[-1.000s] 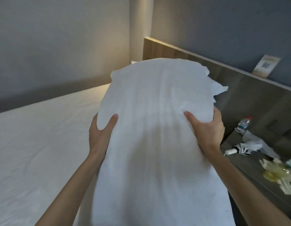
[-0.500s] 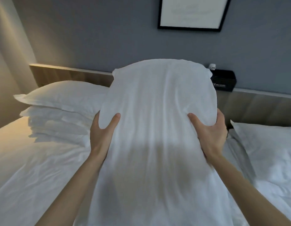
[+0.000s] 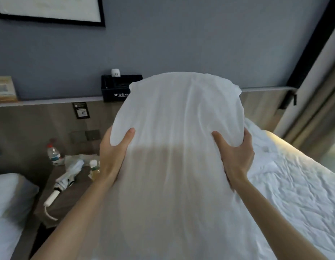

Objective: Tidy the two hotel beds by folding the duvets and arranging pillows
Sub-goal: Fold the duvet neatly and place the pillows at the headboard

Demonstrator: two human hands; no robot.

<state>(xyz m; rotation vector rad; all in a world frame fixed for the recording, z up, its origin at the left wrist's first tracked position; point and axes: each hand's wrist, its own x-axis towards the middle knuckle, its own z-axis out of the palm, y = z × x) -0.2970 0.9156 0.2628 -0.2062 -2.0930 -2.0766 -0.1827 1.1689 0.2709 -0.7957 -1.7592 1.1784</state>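
A large white pillow [image 3: 178, 147] is held up lengthwise in front of me, filling the middle of the view. My left hand [image 3: 114, 156] grips its left edge, thumb on the front face and fingers behind. My right hand [image 3: 236, 156] grips the right edge in the same way. To the right lies a bed [image 3: 286, 184] with a wrinkled white sheet. The corner of the other bed [image 3: 7, 203] shows at lower left. The pillow hides much of the right bed's head end.
Between the beds stands a dark nightstand [image 3: 56, 203] carrying a water bottle [image 3: 53, 152], a folded umbrella [image 3: 59, 186], a small bottle [image 3: 93, 166] and crumpled plastic. A wooden headboard ledge holds a black box [image 3: 118, 89] and a card [image 3: 3, 89]. Curtains [image 3: 316, 109] hang at far right.
My view has swung right, from the left bed with its stacked pillows past the nightstand to the right bed. Both hands keep the same grip on the pillow.
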